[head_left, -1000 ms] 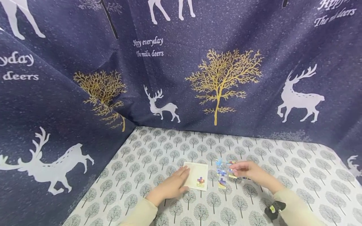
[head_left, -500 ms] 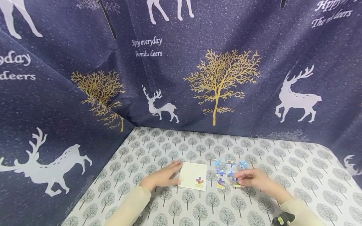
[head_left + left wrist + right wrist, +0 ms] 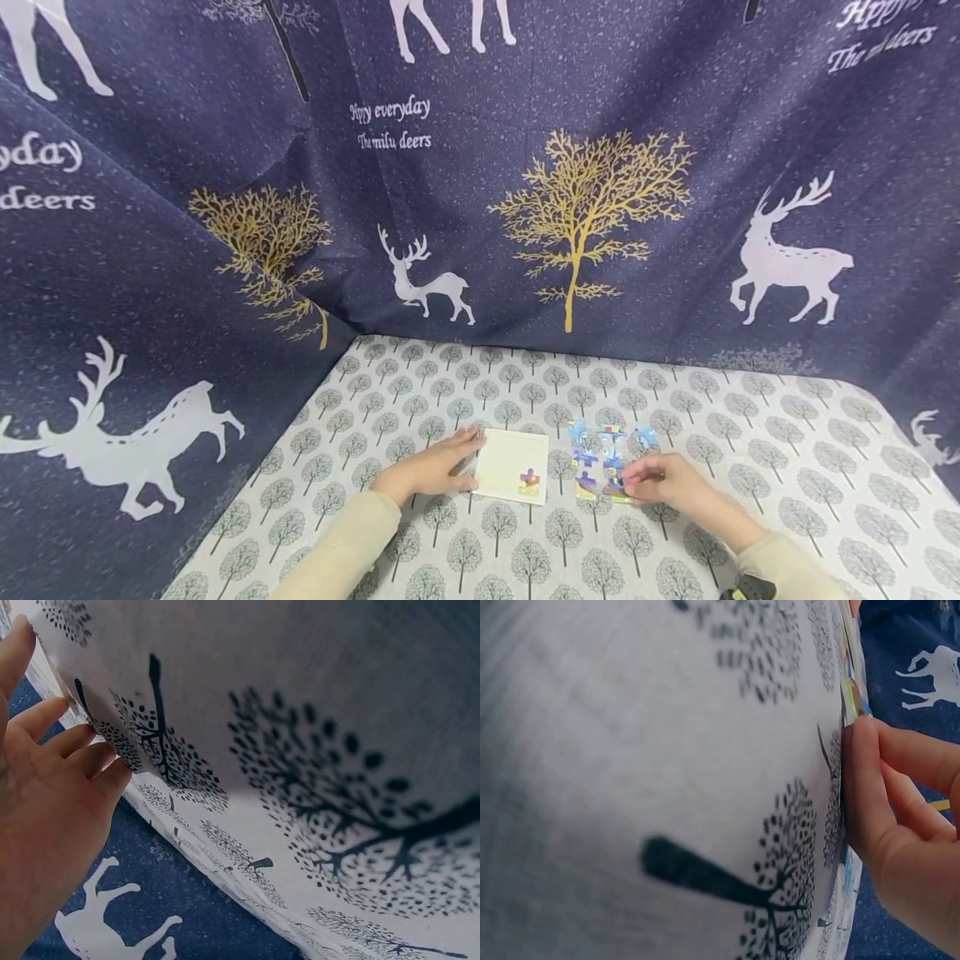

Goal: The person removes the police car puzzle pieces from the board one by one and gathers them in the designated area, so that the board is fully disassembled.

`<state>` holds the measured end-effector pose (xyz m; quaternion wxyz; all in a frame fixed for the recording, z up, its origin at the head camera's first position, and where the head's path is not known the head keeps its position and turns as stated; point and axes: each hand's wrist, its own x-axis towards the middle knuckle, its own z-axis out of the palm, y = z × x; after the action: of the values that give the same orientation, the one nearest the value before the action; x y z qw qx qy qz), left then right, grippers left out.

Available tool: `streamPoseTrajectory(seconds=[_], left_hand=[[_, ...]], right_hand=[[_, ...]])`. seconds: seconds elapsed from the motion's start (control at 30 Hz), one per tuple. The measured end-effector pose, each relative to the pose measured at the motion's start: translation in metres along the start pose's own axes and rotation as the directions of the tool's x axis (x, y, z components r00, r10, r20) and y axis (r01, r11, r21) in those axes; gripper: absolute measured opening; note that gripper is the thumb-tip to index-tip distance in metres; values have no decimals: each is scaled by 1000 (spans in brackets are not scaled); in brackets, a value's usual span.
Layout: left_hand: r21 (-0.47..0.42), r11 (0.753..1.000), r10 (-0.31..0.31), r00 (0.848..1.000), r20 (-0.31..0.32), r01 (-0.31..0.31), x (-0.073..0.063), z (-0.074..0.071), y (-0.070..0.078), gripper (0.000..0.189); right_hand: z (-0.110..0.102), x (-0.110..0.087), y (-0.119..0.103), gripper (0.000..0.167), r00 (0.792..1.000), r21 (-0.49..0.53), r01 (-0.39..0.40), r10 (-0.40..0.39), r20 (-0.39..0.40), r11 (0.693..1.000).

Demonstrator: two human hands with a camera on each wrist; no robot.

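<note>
My left hand rests at the left edge of a square cream puzzle tray, fingers extended along its rim. In the left wrist view the fingers reach the tray's edge at upper left. One purple, red and yellow puzzle piece lies in the tray's lower right corner. To the tray's right, my right hand pinches a blue and yellow puzzle piece low on the table, beside the other pieces. The right wrist view shows thumb and index finger at the piece's coloured edge.
Several blue puzzle pieces lie in rough rows right of the tray, with a light blue piece at the back right. A tree-print cloth covers the table. Dark deer-print fabric hangs behind and at left.
My left hand has slid from over the tray to its left edge. My right hand has moved off the upper pieces to the lower right piece, which has shifted slightly left.
</note>
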<state>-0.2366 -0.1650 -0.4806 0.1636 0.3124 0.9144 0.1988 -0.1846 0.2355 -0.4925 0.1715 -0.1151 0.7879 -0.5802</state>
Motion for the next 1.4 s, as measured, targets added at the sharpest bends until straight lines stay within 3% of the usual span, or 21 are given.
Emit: streamPoseTrajectory(seconds=[0.3, 0.6, 0.87, 1.03, 1.4], left_hand=[[1, 1000, -12, 1000, -2, 12, -1, 2, -1, 74], [-3, 1000, -6, 1000, -3, 6, -2, 2, -1, 75], [3, 1000, -7, 1000, -3, 7, 0, 4, -2, 75], [17, 1000, -3, 1000, -3, 3, 1, 5, -4, 75], [16, 1000, -12, 1000, 0, 12, 1, 4, -2, 75]], right_hand=[[5, 0, -3, 26, 998, -96, 16, -23, -63, 995], [11, -1, -5, 17, 990, -275, 26, -62, -123, 961], [10, 1, -3, 19, 989, -308, 36, -77, -124, 951], [8, 1, -5, 20, 991, -259, 42, -73, -110, 965], [23, 19, -29, 30, 985, -264, 130, -154, -75, 956]])
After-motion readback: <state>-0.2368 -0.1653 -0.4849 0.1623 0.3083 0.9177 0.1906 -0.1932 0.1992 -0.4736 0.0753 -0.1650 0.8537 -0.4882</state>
